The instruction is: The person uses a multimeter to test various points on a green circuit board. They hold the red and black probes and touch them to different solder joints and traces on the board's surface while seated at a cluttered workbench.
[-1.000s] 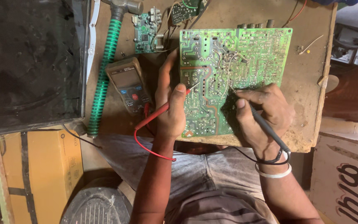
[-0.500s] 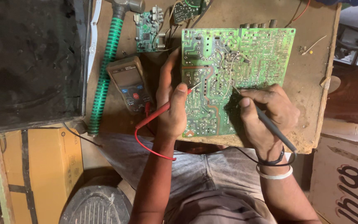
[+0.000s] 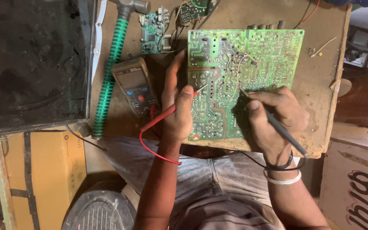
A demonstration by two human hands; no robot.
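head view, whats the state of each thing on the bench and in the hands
large green circuit board: lies flat, solder side up
red probe: held in left hand, tip on the board
black probe: held in right hand, tip on the board
multimeter: lies face up, red lead plugged in, display unreadable
small circuit board: lies flat, untouched
hammer: lies on the bench, untouched

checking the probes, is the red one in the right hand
No, the left hand holds the red probe on the green board; the right hand holds the black probe.
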